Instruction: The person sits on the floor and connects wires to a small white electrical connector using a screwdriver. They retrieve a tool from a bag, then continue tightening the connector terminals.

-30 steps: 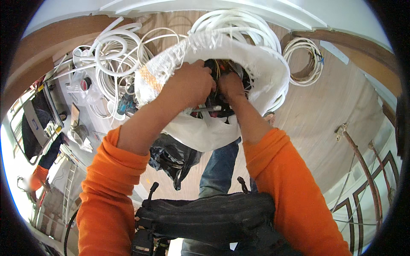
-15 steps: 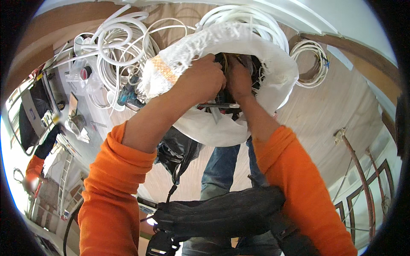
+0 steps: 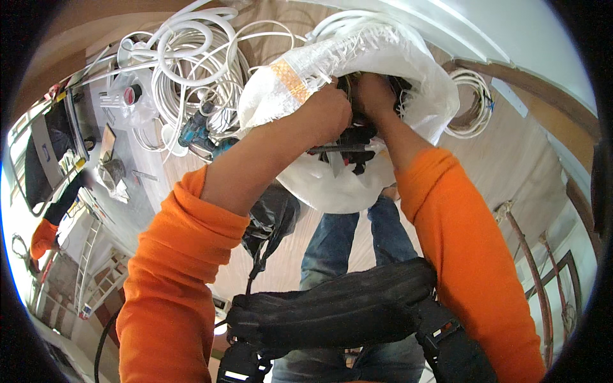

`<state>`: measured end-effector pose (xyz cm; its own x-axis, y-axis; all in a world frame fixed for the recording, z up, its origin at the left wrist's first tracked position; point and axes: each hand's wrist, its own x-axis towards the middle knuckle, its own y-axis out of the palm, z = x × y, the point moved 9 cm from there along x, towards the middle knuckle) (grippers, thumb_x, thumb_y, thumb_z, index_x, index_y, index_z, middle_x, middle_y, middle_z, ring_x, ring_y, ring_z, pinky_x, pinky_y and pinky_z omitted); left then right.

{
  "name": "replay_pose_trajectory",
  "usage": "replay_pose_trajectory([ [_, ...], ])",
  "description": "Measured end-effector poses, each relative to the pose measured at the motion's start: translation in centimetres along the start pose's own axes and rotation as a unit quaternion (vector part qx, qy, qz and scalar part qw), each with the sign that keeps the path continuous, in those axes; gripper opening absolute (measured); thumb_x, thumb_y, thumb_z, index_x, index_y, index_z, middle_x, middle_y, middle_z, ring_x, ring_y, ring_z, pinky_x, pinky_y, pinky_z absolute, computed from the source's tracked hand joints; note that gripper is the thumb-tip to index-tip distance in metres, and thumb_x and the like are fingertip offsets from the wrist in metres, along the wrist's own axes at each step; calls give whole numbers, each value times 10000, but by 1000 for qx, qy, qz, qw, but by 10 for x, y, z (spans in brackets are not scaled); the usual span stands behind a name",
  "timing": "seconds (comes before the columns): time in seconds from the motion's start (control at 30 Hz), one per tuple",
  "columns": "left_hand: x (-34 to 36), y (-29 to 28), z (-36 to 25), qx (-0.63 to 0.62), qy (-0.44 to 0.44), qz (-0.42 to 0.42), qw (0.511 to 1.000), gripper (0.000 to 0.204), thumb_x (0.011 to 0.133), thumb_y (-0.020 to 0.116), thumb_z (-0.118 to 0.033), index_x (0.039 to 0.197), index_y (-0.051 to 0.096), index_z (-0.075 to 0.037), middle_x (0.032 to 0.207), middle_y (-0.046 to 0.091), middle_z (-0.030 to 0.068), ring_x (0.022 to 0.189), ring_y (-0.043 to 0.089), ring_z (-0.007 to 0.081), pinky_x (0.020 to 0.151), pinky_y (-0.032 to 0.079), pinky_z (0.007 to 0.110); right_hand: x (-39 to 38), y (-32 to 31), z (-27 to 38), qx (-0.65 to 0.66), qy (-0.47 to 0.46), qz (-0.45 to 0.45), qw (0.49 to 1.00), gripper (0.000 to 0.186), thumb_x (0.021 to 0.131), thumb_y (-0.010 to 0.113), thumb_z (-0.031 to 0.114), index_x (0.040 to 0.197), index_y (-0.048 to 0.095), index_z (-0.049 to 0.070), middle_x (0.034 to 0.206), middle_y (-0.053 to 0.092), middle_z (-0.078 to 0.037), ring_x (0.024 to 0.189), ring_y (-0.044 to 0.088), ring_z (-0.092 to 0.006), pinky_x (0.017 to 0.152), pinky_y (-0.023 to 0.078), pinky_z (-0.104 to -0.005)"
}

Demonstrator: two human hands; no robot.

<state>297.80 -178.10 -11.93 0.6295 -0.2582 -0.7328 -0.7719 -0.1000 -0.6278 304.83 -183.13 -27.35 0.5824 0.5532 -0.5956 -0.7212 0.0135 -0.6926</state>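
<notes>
A white woven sack (image 3: 341,188) with a frayed rim and an orange patch stands on the floor in front of me, its mouth rolled open. My left hand (image 3: 329,113) is at the left side of the mouth, fingers curled in; their tips and whatever they hold are hidden. Deeper in the opening is my right hand (image 3: 375,97), bent down among dark cords and tools, its fingers out of sight. Below the hands, a dark long-handled tool (image 3: 332,149) lies across the sack's contents.
Left of the sack lie a teal cordless drill (image 3: 196,127) and coiled white tubing (image 3: 171,64). A white cable coil (image 3: 486,105) rests at right. A black plastic bag (image 3: 271,214) sits near my legs. Another person's orange sleeve (image 3: 43,239) shows far left, near a ladder (image 3: 83,274).
The view has shifted, and the sack and my hands appear slightly further right. My right hand sits a little deeper in the sack. The long-handled tool has moved lower among the contents.
</notes>
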Motion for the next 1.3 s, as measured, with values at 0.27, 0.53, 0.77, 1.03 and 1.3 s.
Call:
replay_pose_trajectory([
  [0.27,-19,5,6,-81,-59,-61,993,326,886,623,-160,1115,810,-298,1116,716,44,1155,661,273,935,583,470,-64,-49,5,87,23,119,989,533,977,555,464,1087,737,-26,1138,722,-294,1081,706,-433,944,538,-474],
  [0.53,-114,-75,-45,-412,-81,-428,800,360,942,619,-93,1289,713,-97,1082,765,182,971,747,344,898,583,439,-275,-182,-10,455,48,241,856,355,1047,565,326,1170,668,9,936,697,-79,812,645,-146,589,539,-284],
  [0.77,-290,-107,-194,-835,-83,-389,380,341,1009,700,-141,1313,687,13,1147,764,119,1017,721,177,840,599,312,-439,-251,74,529,-17,400,748,340,1085,541,310,1255,663,42,935,671,-43,826,639,-136,629,528,-276],
  [1.03,-519,-55,-271,-782,-140,-575,197,331,968,733,-72,1287,671,-13,1093,770,135,951,737,183,742,631,304,-609,-236,208,495,-72,552,667,353,1070,577,323,1235,653,21,875,629,-31,771,596,-127,595,478,-281],
  [1.3,-761,146,-402,-643,-186,-743,12,348,949,768,-117,1284,689,-64,1093,761,98,876,712,154,695,599,310,-832,-70,329,358,-87,709,601,351,1068,569,322,1212,622,6,842,590,-26,769,580,-151,593,472,-286],
])
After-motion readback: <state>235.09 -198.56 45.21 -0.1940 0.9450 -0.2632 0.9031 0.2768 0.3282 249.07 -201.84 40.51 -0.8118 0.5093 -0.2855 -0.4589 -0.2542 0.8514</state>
